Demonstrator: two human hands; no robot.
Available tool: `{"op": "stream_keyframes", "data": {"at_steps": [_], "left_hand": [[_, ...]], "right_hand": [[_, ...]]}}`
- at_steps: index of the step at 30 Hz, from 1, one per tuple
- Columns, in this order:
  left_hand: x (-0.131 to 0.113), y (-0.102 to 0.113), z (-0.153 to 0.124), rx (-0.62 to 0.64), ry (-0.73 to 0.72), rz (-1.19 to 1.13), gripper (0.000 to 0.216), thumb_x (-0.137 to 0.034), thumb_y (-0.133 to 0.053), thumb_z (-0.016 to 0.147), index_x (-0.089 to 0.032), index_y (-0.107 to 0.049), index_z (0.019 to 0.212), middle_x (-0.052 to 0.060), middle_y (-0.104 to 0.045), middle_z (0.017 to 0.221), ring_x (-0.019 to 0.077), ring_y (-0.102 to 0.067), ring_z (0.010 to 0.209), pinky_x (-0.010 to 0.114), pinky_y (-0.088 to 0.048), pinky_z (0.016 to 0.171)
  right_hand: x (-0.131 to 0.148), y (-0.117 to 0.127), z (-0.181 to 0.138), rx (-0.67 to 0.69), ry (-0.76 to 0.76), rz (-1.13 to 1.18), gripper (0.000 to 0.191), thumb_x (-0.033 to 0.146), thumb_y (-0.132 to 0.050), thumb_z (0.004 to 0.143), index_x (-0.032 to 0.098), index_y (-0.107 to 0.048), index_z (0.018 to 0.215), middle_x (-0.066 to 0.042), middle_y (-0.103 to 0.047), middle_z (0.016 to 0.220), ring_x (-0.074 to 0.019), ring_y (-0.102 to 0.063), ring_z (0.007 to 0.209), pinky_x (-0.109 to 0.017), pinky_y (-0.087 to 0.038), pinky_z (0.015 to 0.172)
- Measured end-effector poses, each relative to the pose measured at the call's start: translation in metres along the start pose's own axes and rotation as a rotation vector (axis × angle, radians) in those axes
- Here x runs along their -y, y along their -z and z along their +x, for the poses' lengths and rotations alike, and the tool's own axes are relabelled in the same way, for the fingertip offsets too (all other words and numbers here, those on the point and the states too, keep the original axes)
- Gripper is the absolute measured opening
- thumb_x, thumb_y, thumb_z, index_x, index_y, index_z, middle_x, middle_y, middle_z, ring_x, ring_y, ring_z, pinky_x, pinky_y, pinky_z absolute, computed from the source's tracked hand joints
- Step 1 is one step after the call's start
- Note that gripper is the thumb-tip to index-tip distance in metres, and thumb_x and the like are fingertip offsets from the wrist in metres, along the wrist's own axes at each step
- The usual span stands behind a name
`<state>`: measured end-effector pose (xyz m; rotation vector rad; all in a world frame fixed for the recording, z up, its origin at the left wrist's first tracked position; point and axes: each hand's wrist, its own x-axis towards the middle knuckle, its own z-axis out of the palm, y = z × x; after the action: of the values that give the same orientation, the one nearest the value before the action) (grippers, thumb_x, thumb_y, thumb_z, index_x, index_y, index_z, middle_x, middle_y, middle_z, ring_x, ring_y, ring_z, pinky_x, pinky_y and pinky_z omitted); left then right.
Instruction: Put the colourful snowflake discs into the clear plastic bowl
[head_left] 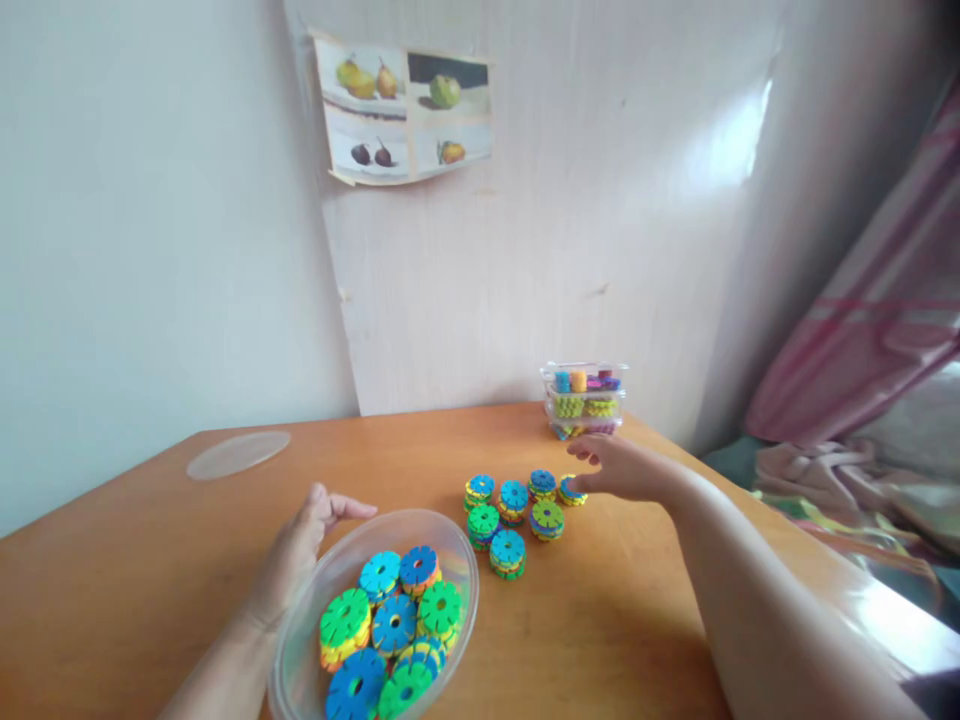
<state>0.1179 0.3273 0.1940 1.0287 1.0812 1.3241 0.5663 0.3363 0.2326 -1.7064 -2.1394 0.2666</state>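
A clear plastic bowl (457,560) near the table's front holds several stacks of blue, green and orange notched disc pieces (394,625). My left hand (304,545) rests against the bowl's left rim, fingers curled loosely around its side. More short stacks of the same discs (514,512) stand on the table to the right of the bowl. My right hand (626,468) reaches over them and pinches the far right stack (571,491) between thumb and fingers.
A clear lidded box (585,400) of coloured pieces stands at the back against the wall. A clear round lid (238,453) lies at the far left of the wooden table (600,620). Bedding and a pink curtain (862,340) are on the right.
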Motion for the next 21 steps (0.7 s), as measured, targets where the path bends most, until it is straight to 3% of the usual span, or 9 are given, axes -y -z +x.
{"op": "stream_keyframes", "data": {"at_steps": [6, 13, 17, 21], "left_hand": [[-0.003, -0.005, -0.006, 0.041, 0.071, 0.012, 0.068, -0.084, -0.061, 0.07, -0.019, -0.068, 0.086, 0.008, -0.075, 0.087, 0.0324, -0.071, 0.08, 0.045, -0.057, 0.074], [-0.001, -0.009, -0.008, 0.004, 0.055, 0.039, 0.067, -0.086, -0.06, 0.068, -0.022, -0.066, 0.085, 0.008, -0.076, 0.088, 0.0329, -0.071, 0.078, 0.046, -0.057, 0.072], [-0.001, -0.005, -0.007, 0.036, 0.079, 0.022, 0.066, -0.085, -0.059, 0.069, -0.022, -0.067, 0.086, 0.008, -0.076, 0.091, 0.0333, -0.072, 0.081, 0.046, -0.058, 0.074], [-0.001, -0.007, -0.009, 0.019, 0.078, 0.017, 0.066, -0.084, -0.058, 0.071, -0.021, -0.066, 0.087, 0.008, -0.076, 0.089, 0.0313, -0.071, 0.081, 0.043, -0.058, 0.075]], "right_hand": [[0.003, -0.005, -0.001, 0.058, 0.01, -0.056, 0.07, 0.045, -0.078, 0.072, 0.015, -0.064, 0.133, -0.018, -0.064, 0.134, -0.0346, -0.06, 0.12, -0.042, -0.049, 0.098], [0.006, -0.013, 0.002, 0.081, -0.012, -0.082, 0.071, 0.041, -0.08, 0.068, 0.018, -0.064, 0.133, -0.016, -0.064, 0.133, -0.0347, -0.062, 0.115, -0.041, -0.05, 0.092], [0.008, -0.013, 0.005, 0.105, -0.025, -0.11, 0.062, 0.035, -0.078, 0.069, 0.018, -0.068, 0.128, -0.014, -0.068, 0.129, -0.0312, -0.065, 0.11, -0.034, -0.049, 0.083], [0.009, -0.013, 0.008, 0.114, -0.029, -0.132, 0.029, 0.03, -0.073, 0.071, 0.019, -0.075, 0.098, -0.009, -0.076, 0.098, -0.0244, -0.068, 0.083, -0.03, -0.043, 0.065]]}}
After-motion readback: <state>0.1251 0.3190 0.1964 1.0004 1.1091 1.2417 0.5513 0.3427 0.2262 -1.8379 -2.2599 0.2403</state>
